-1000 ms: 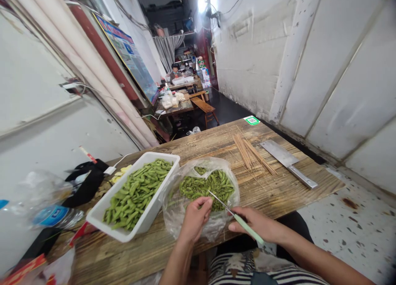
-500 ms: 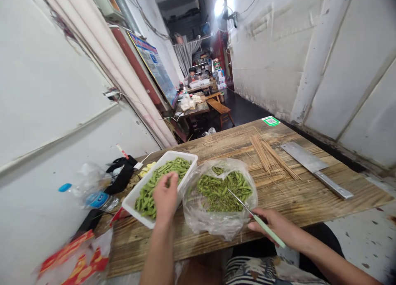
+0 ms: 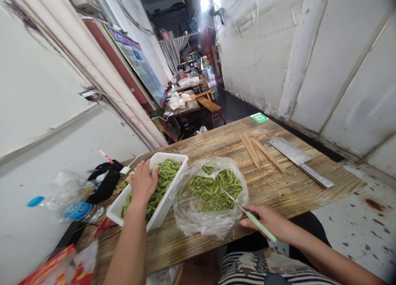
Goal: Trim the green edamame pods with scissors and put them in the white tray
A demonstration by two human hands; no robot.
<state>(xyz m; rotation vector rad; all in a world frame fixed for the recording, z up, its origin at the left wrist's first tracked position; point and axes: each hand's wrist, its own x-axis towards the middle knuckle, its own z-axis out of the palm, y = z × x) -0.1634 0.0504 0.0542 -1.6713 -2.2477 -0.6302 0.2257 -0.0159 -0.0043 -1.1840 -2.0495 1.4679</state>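
My left hand [image 3: 142,182] reaches into the white tray [image 3: 171,194] of green edamame pods [image 3: 163,175], fingers curled down among them. What it grips, if anything, is hidden. My right hand [image 3: 266,222] rests at the table's front edge, closed on scissors with a pale green handle [image 3: 259,226]. Their blades [image 3: 230,197] point into the clear plastic bag [image 3: 198,221] of trimmed pods [image 3: 213,188].
A cleaver [image 3: 298,160] and a bundle of bamboo skewers [image 3: 258,153] lie on the wooden table [image 3: 293,192] at right. A water bottle [image 3: 72,210], black bag [image 3: 103,182] and red wrappers [image 3: 52,268] sit left. A person sits at a distant table [image 3: 180,71].
My left hand left the plastic bag and went left into the white tray, then further along it. The right hand with the scissors stayed put.
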